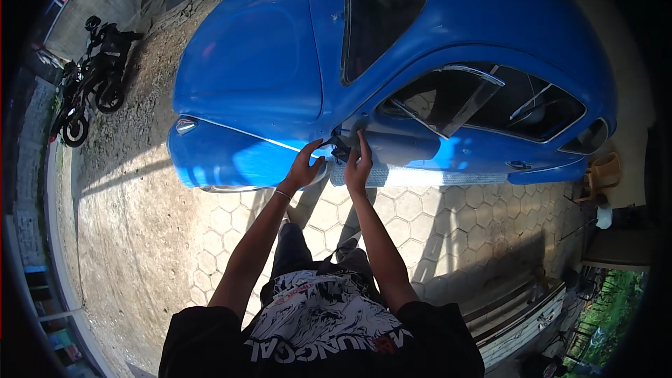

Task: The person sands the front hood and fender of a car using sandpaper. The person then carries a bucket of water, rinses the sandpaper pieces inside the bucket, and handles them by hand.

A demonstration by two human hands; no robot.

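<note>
Between my two hands is a small black object (340, 148) with a strap-like arm; its exact kind is too dark to make out. It sits at the gap by the front edge of the blue car's door (413, 141). My left hand (303, 169) grips its left end, thumb and fingers bent around it. On the other side my right hand (358, 166) pinches it with the thumb, while the index finger points up along the door edge. The blue car (245, 63) stands side-on before me, its front to the left. Shadow hides part of the black object.
A ribbed running board (434, 178) lies below the door. Pale hexagonal paving (336, 203) is under my feet. Black motorcycles (98, 73) stand far left on gravel. To the right are a wooden chair (603, 170) and a long bench (518, 315).
</note>
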